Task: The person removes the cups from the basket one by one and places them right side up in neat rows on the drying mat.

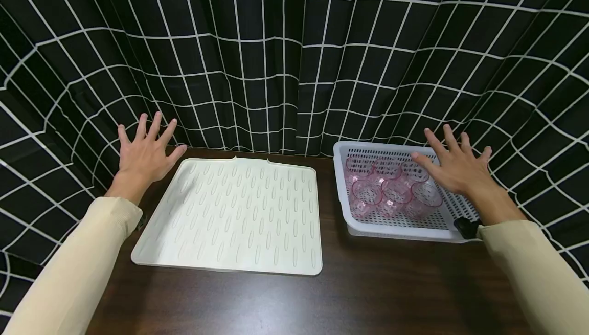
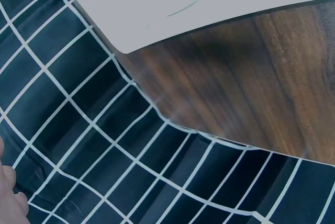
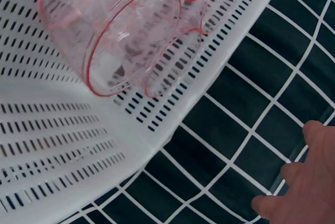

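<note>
My left hand [image 1: 144,157] is held with fingers spread by the far left corner of a white ridged draining tray [image 1: 234,212], holding nothing. In the left wrist view a few fingertips [image 2: 11,195] show at the lower left edge. Fingers apart and holding nothing, my right hand [image 1: 460,166] overlaps the right side of a white perforated plastic basket [image 1: 386,230]. Several clear pink-tinted cups [image 1: 397,192] with pink rims stand in two rows in that basket. The right wrist view shows a cup [image 3: 133,41] up close and fingers [image 3: 309,177] at the lower right.
Both containers rest on a dark brown wooden table [image 1: 294,304], the tray at left and the basket at right. A black curtain with a white grid [image 1: 257,53] hangs behind the table and along both sides. A dark strap [image 1: 467,227] circles the right wrist.
</note>
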Action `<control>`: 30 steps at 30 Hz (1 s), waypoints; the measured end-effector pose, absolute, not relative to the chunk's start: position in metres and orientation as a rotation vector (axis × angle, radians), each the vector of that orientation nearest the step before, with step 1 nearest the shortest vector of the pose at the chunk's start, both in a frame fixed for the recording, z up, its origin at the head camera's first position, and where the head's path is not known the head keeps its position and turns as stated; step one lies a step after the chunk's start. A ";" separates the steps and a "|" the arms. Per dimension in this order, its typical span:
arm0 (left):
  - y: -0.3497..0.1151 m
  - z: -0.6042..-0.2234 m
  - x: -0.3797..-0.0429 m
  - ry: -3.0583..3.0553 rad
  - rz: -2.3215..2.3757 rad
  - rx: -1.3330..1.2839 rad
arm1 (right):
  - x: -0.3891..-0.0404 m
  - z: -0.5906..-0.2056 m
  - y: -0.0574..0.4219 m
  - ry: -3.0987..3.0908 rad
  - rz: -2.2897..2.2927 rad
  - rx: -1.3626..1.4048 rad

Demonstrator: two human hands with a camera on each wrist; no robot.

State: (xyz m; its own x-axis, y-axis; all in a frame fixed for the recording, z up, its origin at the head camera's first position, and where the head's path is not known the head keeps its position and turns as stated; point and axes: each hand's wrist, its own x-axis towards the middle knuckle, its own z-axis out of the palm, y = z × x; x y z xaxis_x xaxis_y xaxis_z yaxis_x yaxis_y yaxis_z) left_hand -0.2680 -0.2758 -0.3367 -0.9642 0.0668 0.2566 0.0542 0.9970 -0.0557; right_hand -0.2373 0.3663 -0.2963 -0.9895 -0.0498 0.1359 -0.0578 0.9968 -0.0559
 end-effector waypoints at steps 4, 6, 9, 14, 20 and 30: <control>-0.280 -0.343 -0.265 -2.877 0.064 -0.100 | -0.234 -0.297 0.371 -2.988 0.099 0.097; -0.282 -0.347 -0.262 -2.883 0.042 -0.110 | -0.231 -0.298 0.374 -2.989 0.116 0.118; -0.286 -0.354 -0.259 -2.898 -0.003 -0.122 | -0.226 -0.300 0.378 -3.009 0.163 0.153; -0.291 -0.365 -0.252 -2.948 -0.103 -0.172 | -0.218 -0.305 0.387 -3.100 0.423 0.178; -0.295 -0.375 -0.243 -3.051 -0.177 -0.290 | -0.210 -0.308 0.400 -3.197 0.649 0.155; -0.298 -0.397 -0.234 -3.206 -0.251 -0.412 | -0.208 -0.320 0.411 -3.203 0.923 0.302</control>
